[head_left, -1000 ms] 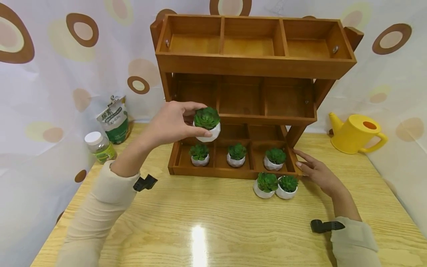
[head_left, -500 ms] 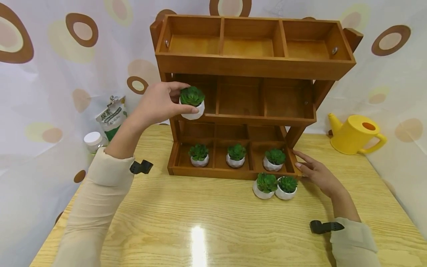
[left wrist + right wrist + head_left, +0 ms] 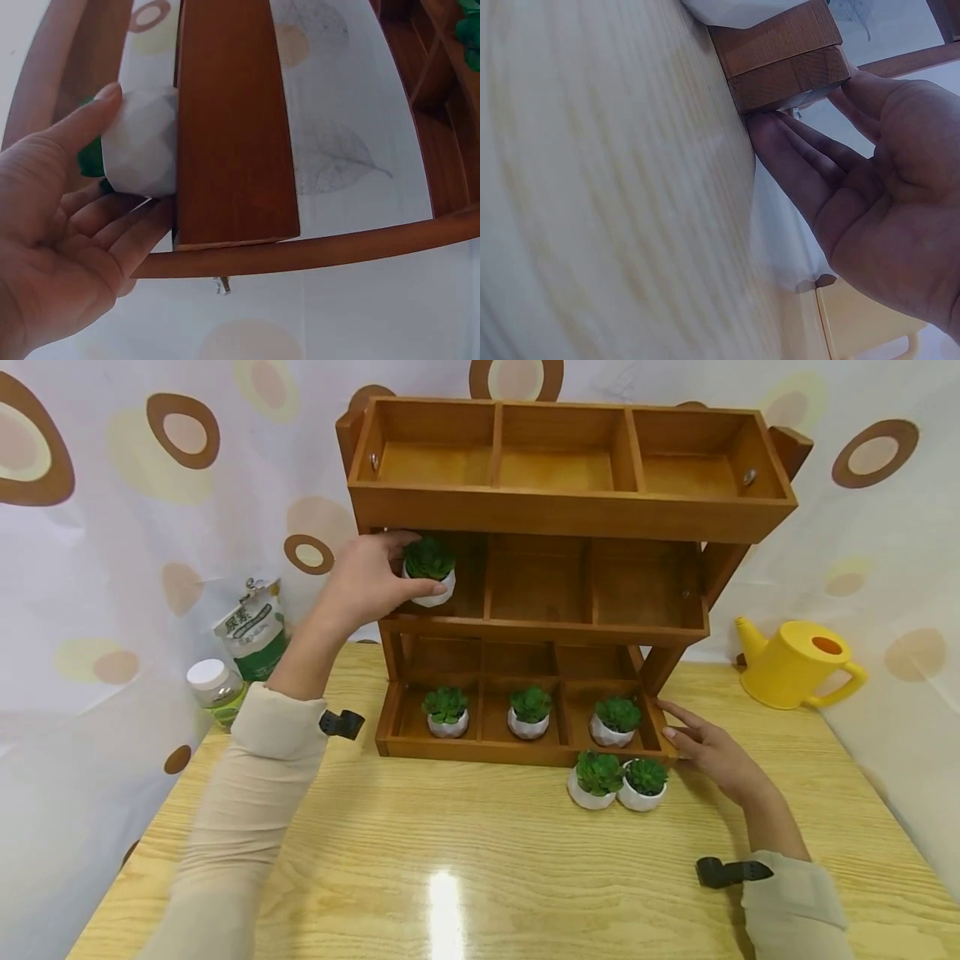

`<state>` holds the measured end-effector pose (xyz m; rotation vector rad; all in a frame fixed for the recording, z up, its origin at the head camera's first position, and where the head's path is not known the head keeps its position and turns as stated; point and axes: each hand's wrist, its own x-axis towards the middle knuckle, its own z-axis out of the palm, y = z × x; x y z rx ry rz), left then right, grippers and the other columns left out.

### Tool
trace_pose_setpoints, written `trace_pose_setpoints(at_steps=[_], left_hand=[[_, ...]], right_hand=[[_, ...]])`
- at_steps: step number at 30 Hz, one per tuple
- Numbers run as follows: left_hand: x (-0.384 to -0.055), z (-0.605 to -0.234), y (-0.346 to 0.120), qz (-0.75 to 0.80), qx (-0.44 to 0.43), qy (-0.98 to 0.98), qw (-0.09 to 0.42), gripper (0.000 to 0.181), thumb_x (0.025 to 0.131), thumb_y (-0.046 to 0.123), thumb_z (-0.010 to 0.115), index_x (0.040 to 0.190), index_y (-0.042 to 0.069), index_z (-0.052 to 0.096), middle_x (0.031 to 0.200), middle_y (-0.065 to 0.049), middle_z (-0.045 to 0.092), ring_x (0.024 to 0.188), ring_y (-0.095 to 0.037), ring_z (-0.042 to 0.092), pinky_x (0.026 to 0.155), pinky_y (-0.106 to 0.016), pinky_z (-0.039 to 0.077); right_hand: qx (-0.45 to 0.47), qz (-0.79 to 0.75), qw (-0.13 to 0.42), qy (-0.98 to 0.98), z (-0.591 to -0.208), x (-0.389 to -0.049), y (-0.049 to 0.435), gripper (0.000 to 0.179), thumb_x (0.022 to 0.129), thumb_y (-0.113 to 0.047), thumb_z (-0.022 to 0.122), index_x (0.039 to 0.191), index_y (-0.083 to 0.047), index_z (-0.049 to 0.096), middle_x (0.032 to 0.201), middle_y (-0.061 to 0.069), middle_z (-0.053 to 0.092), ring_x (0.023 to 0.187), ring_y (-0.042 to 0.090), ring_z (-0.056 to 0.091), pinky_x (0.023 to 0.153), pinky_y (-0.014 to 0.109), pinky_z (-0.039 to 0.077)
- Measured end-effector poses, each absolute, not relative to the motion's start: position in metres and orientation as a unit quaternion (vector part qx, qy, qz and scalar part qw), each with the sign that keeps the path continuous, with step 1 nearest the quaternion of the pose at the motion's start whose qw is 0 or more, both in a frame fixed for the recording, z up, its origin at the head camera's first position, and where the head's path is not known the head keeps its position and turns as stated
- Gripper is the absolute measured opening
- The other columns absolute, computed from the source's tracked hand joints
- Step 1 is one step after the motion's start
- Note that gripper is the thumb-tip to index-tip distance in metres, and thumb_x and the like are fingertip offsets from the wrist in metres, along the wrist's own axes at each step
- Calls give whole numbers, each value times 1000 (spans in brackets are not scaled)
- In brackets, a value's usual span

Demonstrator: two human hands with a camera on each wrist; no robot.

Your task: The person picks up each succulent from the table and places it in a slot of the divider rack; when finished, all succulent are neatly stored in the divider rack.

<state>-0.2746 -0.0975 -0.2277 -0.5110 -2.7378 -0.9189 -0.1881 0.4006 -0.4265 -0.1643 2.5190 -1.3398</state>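
Observation:
My left hand [image 3: 365,578] holds a small potted succulent [image 3: 429,568], its thumb across the front of the white faceted pot. The pot is in the left compartment of the middle tier of a brown wooden shelf [image 3: 570,518]. In the left wrist view, the white pot [image 3: 142,142] is close behind the tier's front board [image 3: 232,127], and its green leaves are partly hidden by the hand. My right hand [image 3: 708,750] rests against the right end of the bottom tier, thumb near its top edge, fingers [image 3: 795,165] fairly straight along the end piece.
Several potted succulents [image 3: 528,714] sit in the bottom tier, one per compartment. Two more [image 3: 595,781] [image 3: 643,785] stand on the table [image 3: 360,860] before its right corner. A yellow watering can [image 3: 798,664] is at right; a lidded jar [image 3: 217,692] and a pouch [image 3: 253,631] are at left.
My left hand has carried the succulent up and left, from before the middle tier into its left compartment. My right hand has stayed at the shelf's lower right end.

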Motion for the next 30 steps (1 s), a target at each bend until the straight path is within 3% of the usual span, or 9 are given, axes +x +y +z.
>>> trace_pose_setpoints(at_steps=[5, 13, 30], left_hand=[[-279, -233, -90, -304, -174, -931, 102, 66, 87, 42, 79, 141, 11, 59, 120, -11, 67, 101, -27, 57, 89, -43, 48], [-281, -240, -82, -295, -172, -935, 95, 65, 86, 40, 80, 139, 10, 59, 131, -12, 67, 119, -32, 62, 101, -47, 51], [-276, -255, -80, -283, -193, -936, 85, 70, 88, 40, 78, 145, 9, 52, 136, -13, 64, 121, -34, 62, 103, -49, 50]], right_hand=[[-56, -462, 140, 874, -425, -187, 401, 65, 109, -44, 42, 165, -26, 14, 165, 26, 22, 143, 49, 39, 102, 52, 51], [-56, -469, 143, 870, -424, -186, 400, 65, 109, -42, 42, 165, -25, 14, 165, 27, 21, 143, 50, 38, 103, 54, 50], [-60, -473, 145, 867, -426, -186, 401, 65, 109, -42, 42, 165, -26, 14, 166, 26, 20, 144, 50, 38, 103, 53, 50]])
